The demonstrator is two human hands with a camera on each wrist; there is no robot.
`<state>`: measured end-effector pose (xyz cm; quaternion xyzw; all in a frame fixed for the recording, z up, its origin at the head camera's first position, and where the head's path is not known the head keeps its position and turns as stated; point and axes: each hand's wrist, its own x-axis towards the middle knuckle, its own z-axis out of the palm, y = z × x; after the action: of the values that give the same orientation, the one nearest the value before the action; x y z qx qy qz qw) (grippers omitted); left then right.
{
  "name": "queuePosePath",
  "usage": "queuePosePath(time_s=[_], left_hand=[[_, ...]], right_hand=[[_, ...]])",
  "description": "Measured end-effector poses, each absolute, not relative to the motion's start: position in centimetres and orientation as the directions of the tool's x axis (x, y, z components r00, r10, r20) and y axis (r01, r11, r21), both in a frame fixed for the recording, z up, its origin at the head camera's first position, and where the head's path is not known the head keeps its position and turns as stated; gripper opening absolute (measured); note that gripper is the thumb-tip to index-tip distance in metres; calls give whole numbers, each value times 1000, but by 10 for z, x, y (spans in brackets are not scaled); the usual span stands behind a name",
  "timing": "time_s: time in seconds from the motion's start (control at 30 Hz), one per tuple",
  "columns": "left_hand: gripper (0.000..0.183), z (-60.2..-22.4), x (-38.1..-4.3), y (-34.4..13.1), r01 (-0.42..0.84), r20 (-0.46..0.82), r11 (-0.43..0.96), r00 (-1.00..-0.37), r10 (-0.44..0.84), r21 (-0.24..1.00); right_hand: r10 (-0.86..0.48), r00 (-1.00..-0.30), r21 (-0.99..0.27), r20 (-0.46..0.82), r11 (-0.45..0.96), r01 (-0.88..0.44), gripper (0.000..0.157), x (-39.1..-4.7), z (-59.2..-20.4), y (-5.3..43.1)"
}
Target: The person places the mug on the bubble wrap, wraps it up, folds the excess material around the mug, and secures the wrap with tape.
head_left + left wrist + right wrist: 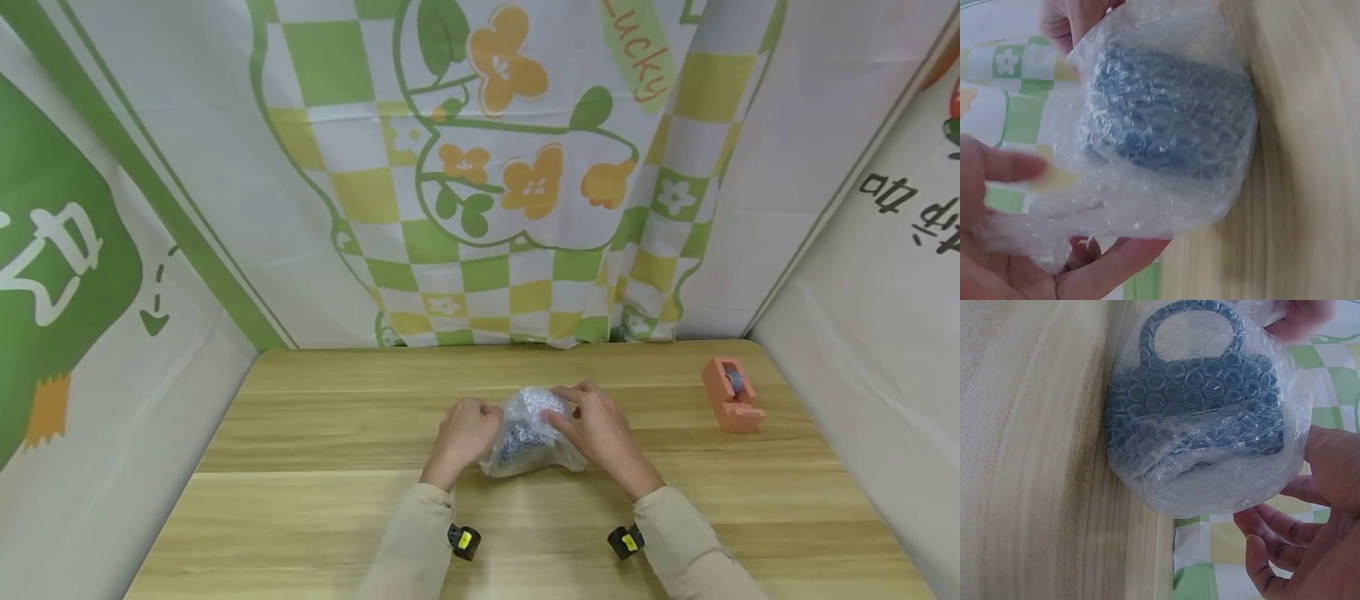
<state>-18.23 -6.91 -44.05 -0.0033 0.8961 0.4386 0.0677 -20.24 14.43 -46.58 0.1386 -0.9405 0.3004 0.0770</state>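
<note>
A dark blue mug [1194, 394] with a looped handle stands on the table inside clear bubble wrap [534, 408]. The wrap's loose edges bunch up over and around it. My left hand [467, 429] is at the wrap's left side with fingers curled. In the left wrist view a flap of wrap runs into that hand, the blurred thumb lifted above and a finger beneath. On the other side my right hand [600, 423] holds the wrap's upper right part, thumb on the near face and fingers over the top.
A pink tape dispenser [731, 396] with a roll of tape stands at the table's back right. Behind the wooden table [322, 417] hangs a green and yellow checked cloth [495, 279]. Printed panels close off both sides.
</note>
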Motion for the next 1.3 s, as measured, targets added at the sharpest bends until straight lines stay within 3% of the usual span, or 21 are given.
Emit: queuePosePath(time_s=[0.07, 0.13, 0.37, 0.7, 0.83, 1.0, 1.3], left_hand=[[45, -443, -183, -67, -61, -102, 614, -994, 32, 787], [48, -446, -183, -64, -37, -58, 630, -998, 13, 776], [25, -454, -182, -57, -16, 50, 640, -995, -85, 768], [62, -456, -181, -43, -51, 153, 602, -947, -283, 797], [54, -458, -181, -41, -69, 159, 561, -924, -348, 825], [29, -461, -178, -32, 28, 308, 656, -897, -316, 754], [35, -469, -168, -15, 197, 593, 846, -789, -163, 495]], right_hand=[[-213, -949, -547, 233, 778, -310, 43, -202, -466, 145], [-214, -948, -550, 234, 775, -310, 44, -203, -466, 145], [-222, -947, -544, 234, 777, -317, 44, -203, -465, 143], [-219, -946, -541, 240, 778, -318, 44, -203, -467, 143], [-216, -946, -543, 241, 778, -316, 44, -202, -467, 143], [-211, -942, -553, 259, 768, -324, 45, -201, -468, 141], [-170, -936, -558, 307, 765, -322, 40, -195, -468, 137]])
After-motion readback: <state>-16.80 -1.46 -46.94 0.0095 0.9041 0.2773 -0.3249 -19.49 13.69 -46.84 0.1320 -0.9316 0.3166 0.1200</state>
